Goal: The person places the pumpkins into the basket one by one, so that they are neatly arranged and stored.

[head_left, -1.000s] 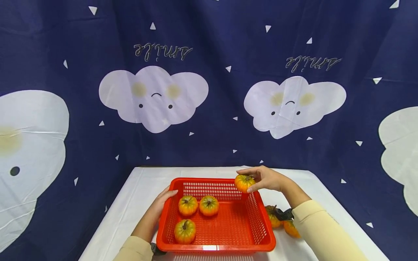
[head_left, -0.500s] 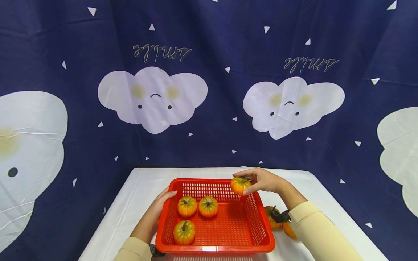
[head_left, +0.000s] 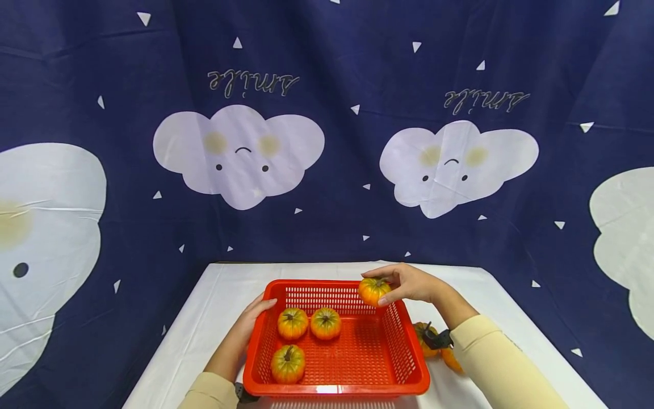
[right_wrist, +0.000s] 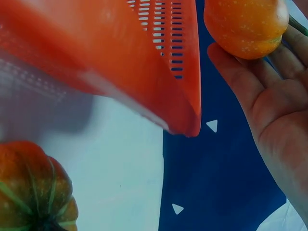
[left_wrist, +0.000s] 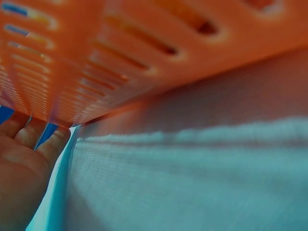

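My right hand (head_left: 413, 284) pinches a small orange pumpkin (head_left: 373, 291) between thumb and fingers, over the back right corner of a red plastic basket (head_left: 337, 389). In the right wrist view the pumpkin (right_wrist: 248, 26) sits at the fingers, beside the basket's slotted wall. My left hand (head_left: 249, 321) grips the basket's left side, its thumb over the rim; in the left wrist view the fingers (left_wrist: 53, 144) reach under the rim against the slotted side. Inside the basket, two pumpkins lie side by side toward the back left, and another pumpkin (head_left: 288, 363) lies at the front left.
Outside the basket on the right, a pumpkin (head_left: 426, 339) and a second pumpkin (head_left: 452, 360) lie on the white tablecloth (head_left: 204, 318), partly covered by my right forearm and black wristband. A dark blue curtain (head_left: 347, 227) with clouds hangs behind the table.
My right hand has shifted slightly left and down with the pumpkin, further over the basket's corner. The left hand and the basket have stayed in place.
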`<state>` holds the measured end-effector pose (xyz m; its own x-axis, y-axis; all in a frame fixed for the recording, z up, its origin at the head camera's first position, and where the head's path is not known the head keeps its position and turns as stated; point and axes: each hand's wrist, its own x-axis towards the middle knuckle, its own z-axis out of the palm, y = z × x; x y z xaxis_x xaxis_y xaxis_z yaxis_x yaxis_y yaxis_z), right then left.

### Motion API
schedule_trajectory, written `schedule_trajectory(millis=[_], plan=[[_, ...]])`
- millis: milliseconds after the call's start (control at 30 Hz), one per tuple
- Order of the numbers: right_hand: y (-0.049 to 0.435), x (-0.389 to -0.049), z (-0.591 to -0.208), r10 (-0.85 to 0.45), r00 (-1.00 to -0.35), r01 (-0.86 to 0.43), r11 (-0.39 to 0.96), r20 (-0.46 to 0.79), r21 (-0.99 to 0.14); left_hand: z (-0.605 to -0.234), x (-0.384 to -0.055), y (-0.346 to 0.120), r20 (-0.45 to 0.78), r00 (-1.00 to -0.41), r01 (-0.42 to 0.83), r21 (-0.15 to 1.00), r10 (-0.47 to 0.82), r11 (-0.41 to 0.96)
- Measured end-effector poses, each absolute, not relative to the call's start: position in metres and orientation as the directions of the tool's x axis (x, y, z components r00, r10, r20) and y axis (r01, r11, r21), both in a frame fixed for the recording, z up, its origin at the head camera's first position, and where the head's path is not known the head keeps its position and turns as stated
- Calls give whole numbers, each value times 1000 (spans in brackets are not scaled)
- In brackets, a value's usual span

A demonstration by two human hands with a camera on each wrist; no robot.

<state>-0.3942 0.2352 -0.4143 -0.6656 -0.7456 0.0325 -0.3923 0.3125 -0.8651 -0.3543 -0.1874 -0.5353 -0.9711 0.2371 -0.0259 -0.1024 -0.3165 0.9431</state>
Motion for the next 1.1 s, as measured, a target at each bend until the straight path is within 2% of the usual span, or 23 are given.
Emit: schedule_trajectory(millis=[400, 767, 1100], plan=[[220, -396, -407, -776, -627, -468, 304, 68, -830, -529, -357, -186, -49, -972, -125, 935, 228, -332], [192, -394, -407, -824, -561, -504, 266, 77, -822, -532, -355, -188, -35, -967, -118, 939, 250, -324], [164, -392, -416, -855, -514, -494, 223, 75, -841, -535, -353, -187, -51, -973, -125, 937, 226, -326]])
